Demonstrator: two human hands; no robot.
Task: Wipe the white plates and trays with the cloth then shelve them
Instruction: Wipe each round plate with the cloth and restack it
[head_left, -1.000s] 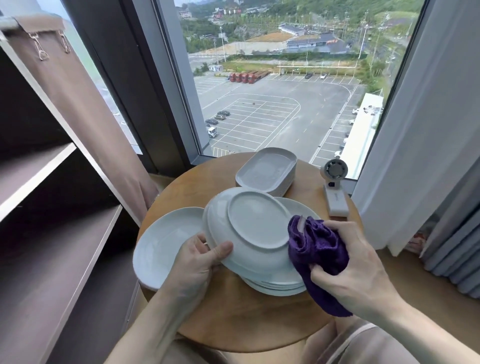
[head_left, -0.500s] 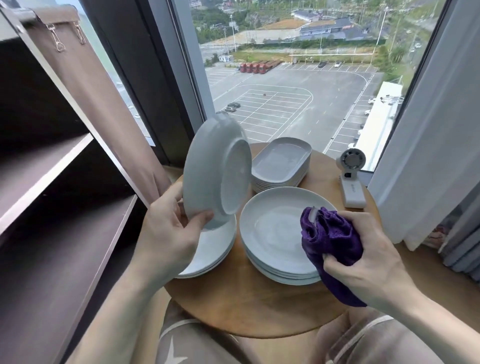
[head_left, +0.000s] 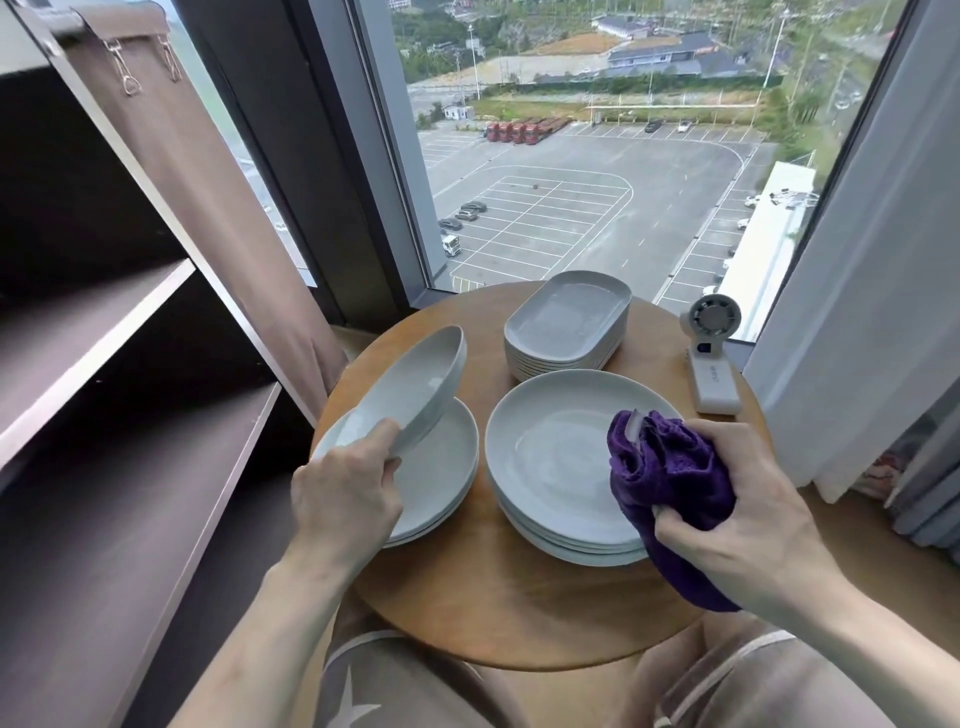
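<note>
The left grip (head_left: 348, 493) pinches the tilted plate (head_left: 415, 384) by its near rim, shelf (head_left: 130, 519) to its left; right grip (head_left: 737, 509) clutches cloth (head_left: 670, 467)

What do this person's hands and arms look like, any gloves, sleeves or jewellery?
No gloves: the left hand and right hand are bare, with no rings, watch or bracelets visible. The left forearm and right forearm are bare too; no sleeve shows.

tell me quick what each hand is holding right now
Left hand: grips the rim of a tilted round white ceramic plate.
Right hand: grips a bunched purple cloth.
</note>
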